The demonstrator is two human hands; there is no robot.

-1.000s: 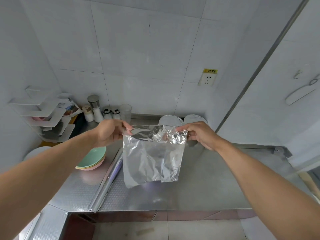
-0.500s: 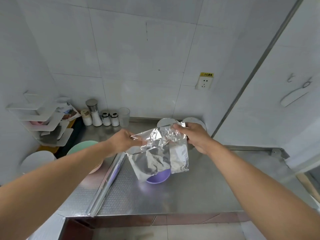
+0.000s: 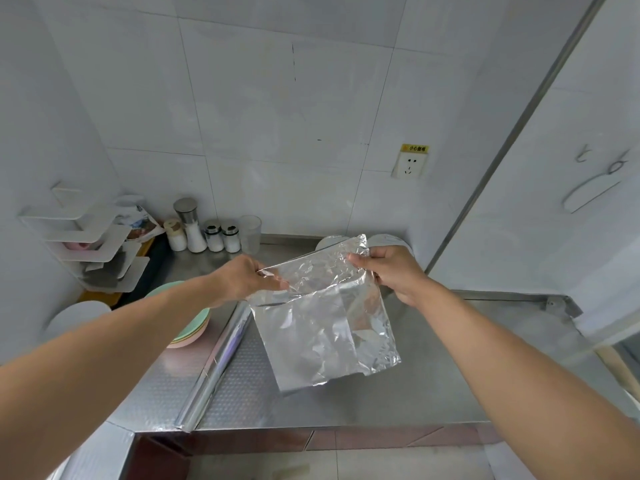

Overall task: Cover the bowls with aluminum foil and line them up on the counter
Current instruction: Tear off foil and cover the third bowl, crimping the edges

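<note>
A: What are the hands doing?

B: Both pinch the foil sheet (image 3: 325, 320) at its top edge. The left hand (image 3: 239, 280) grips the left corner, the right hand (image 3: 389, 271) the crumpled right corner, fingers closed on the sheet. Holding it by two corners lets it hang open and flat above the tabletop (image 3: 433, 375), which I take as readying it to lay over a bowl.

A: Where is the bowl to cover?

B: I can't see one under the sheet; the foil hides that patch. A stack of bowls (image 3: 194, 323) sits to the left, uncovered, partly behind the left forearm.

A: Anything finished?

B: Two foil-topped rounds, likely covered bowls (image 3: 327, 242), stand at the far edge behind the sheet, side by side.

A: What's in the way?

B: The foil roll (image 3: 214, 368) lies lengthwise just left of the sheet, between it and the stack. Shakers (image 3: 214, 235) and a rack (image 3: 90, 244) crowd the far left. The right of the tabletop is bare.
</note>
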